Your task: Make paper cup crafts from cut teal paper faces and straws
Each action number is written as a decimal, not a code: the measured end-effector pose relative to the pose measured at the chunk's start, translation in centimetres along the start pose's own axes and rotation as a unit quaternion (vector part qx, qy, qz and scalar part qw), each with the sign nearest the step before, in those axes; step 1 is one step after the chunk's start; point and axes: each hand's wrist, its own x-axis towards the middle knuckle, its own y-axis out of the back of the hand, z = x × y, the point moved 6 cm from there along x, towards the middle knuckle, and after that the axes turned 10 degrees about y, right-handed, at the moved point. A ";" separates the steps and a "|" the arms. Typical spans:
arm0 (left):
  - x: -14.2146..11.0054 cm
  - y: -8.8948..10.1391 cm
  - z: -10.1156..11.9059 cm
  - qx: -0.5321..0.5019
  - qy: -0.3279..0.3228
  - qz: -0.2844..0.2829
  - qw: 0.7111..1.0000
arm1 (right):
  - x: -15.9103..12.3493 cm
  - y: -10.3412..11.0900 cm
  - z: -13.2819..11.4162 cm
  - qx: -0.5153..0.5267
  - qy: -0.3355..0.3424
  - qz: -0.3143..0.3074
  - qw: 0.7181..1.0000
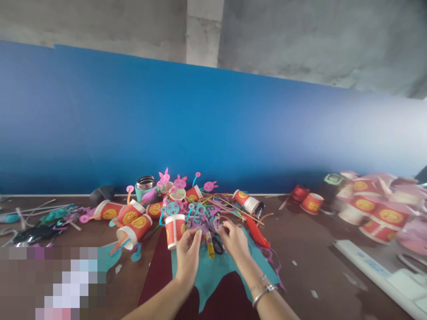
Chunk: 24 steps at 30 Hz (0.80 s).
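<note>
My left hand (pixel 187 252) is closed in a pinch just right of an upright red and white paper cup (pixel 174 232). The cup carries a blue animal-face cutout (pixel 172 208) and blue arms with round ends. Opposite it, my right hand (pixel 235 240) is also pinched, its fingertips close to a clear ring that looks like a tape roll (pixel 218 223). Whatever either pinch holds is too small or hidden to make out. Between the hands lie a yellow glue stick or small tube (pixel 210 245) and dark-handled scissors (pixel 218 244), on teal paper (pixel 213 275).
Tipped red cups (pixel 135 230) with straws crowd the left. Behind are an open thermos (pixel 145 186), pink animal cutouts (pixel 180 182) and craft sticks. Right of my arms lie a red pouch-like object (pixel 256 231), stacked cups (pixel 388 218) and a white power strip (pixel 370 266). A blue partition (pixel 213 129) closes the back.
</note>
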 end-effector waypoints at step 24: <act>0.9 1.0 -1.4 0.095 -0.048 0.052 0.993 | -1.0 -0.3 -4.5 0.003 0.114 -0.076 0.991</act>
